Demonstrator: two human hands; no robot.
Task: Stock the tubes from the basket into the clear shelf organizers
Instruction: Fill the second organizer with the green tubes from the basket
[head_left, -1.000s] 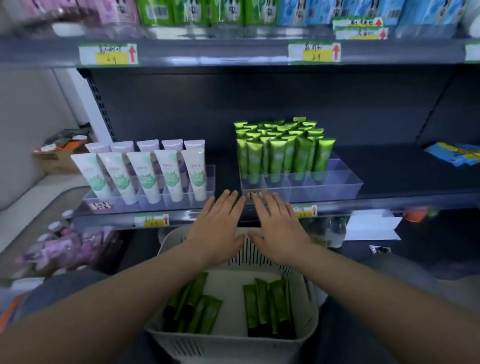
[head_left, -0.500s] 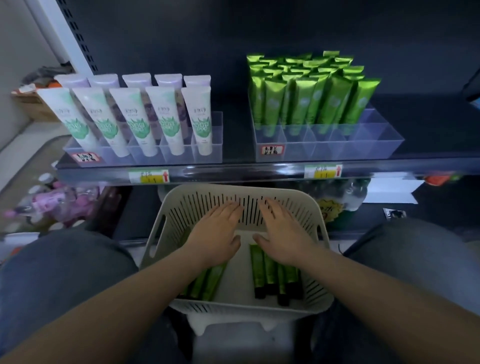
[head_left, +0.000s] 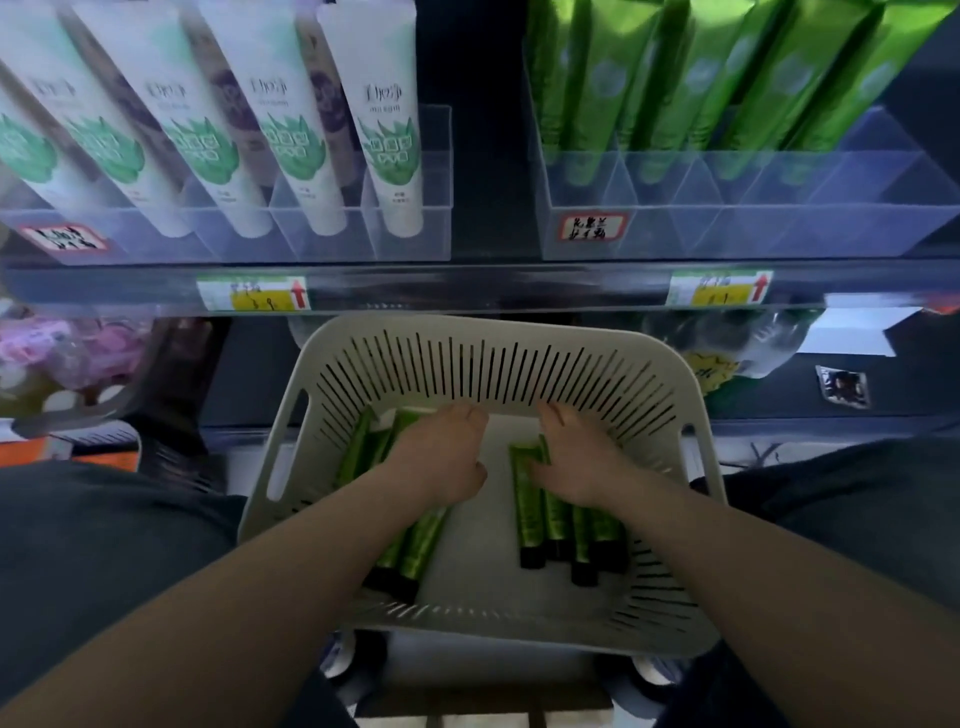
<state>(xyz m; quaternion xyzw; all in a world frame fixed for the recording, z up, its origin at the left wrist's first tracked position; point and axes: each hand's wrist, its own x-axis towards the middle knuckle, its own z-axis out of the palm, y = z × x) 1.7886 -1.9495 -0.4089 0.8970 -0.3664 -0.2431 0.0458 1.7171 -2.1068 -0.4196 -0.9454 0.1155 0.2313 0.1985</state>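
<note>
A white slotted basket sits between my knees below the shelf. Inside lie two bunches of green tubes with black caps, a left bunch and a right bunch. My left hand is down on the left bunch with its fingers curled over the tubes' upper ends. My right hand grips the right bunch, thumb against the crimped end of the nearest tube. Above, a clear organizer holds several upright green tubes; its front compartments hold nothing.
A second clear organizer on the left holds white tubes with a green leaf print. Yellow price tags line the shelf edge. Bagged goods fill the lower shelf at left and right. My knees flank the basket.
Both hands dropped from over the basket's far rim down onto the tubes, and their fingers curled from flat. The view tipped down and moved closer to the shelf.
</note>
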